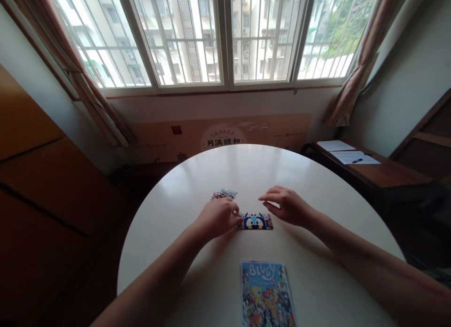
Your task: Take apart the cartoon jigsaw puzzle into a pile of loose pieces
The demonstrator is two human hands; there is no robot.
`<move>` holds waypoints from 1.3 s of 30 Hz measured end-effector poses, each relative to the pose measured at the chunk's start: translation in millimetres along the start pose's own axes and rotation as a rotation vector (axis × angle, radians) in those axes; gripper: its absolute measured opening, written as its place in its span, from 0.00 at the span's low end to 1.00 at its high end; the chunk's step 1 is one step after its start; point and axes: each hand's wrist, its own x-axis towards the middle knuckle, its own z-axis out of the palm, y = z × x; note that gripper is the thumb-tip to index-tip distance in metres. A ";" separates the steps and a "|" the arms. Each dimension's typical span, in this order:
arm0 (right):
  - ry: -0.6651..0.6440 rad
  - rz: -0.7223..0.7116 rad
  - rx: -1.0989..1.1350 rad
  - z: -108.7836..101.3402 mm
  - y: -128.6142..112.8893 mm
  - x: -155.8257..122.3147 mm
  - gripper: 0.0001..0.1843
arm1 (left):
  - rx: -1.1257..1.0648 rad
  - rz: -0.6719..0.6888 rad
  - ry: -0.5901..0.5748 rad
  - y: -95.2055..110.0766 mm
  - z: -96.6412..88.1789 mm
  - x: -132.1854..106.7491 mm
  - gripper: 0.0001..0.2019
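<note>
A partly assembled jigsaw puzzle (256, 221) lies flat on the white round table (158, 252), showing a blue cartoon dog's face. My left hand (217, 217) is at its left edge, with fingers curled in and thumb close to the edge pieces; whatever they pinch is too small to make out. Just beyond that hand sits a pile of loose puzzle pieces (224, 194), partly covered by it. My right hand (287, 206) hovers by the puzzle's upper right corner, fingers stretched out, thumb apart, holding nothing.
Nearer to me lies a colourful Bluey picture sheet (268, 294). A wooden side table (398, 174) at the right carries papers (354, 157) and a pen. Behind the round table are a printed cardboard panel (282, 129) and barred windows; an orange-brown cabinet (35, 176) stands at the left.
</note>
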 end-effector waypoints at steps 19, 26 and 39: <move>-0.162 -0.166 0.149 11.7 -22.6 3.7 0.14 | -0.168 -0.178 -0.037 8.1 3.4 3.4 0.07; -0.219 -0.214 0.177 12.9 -30.3 7.3 0.12 | -0.189 -0.180 -0.016 7.3 4.8 2.7 0.06; -0.265 -0.169 0.214 11.1 -35.6 8.0 0.14 | -0.396 -0.139 0.010 -3.8 11.1 2.8 0.06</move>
